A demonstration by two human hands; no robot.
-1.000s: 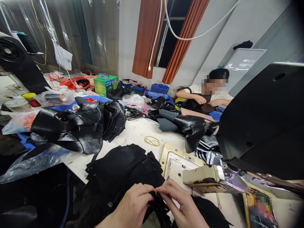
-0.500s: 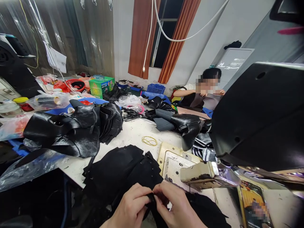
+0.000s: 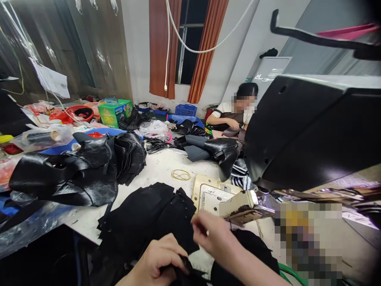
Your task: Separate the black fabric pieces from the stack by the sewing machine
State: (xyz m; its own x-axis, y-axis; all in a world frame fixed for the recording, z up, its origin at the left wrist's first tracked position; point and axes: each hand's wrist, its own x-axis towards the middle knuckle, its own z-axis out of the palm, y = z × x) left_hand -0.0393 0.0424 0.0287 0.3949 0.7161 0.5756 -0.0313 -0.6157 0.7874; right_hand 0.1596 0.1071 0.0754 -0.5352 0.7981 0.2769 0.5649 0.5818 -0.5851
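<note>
My left hand (image 3: 157,258) is closed around a small black fabric piece (image 3: 186,272) at the bottom edge of the view. My right hand (image 3: 212,234) is raised a little above and to the right, fingers curled and pinched; what it holds I cannot make out. Both hands hover over a stack of flat black cut pieces (image 3: 145,216) on the white table (image 3: 160,167). Just right of my right hand is the cream plate and metal foot of a sewing machine (image 3: 235,204), under its big black body (image 3: 309,131).
A heap of black leather boot uppers (image 3: 74,167) lies at left, a black boot (image 3: 224,153) and rubber bands (image 3: 180,174) in the middle. Plastic bags, a green box (image 3: 115,112) and baskets crowd the far side. Another person (image 3: 235,115) sits working at the back.
My hands have parted: the right one lifted up and right, the left dropped lower with the black piece. The view has swung rightward.
</note>
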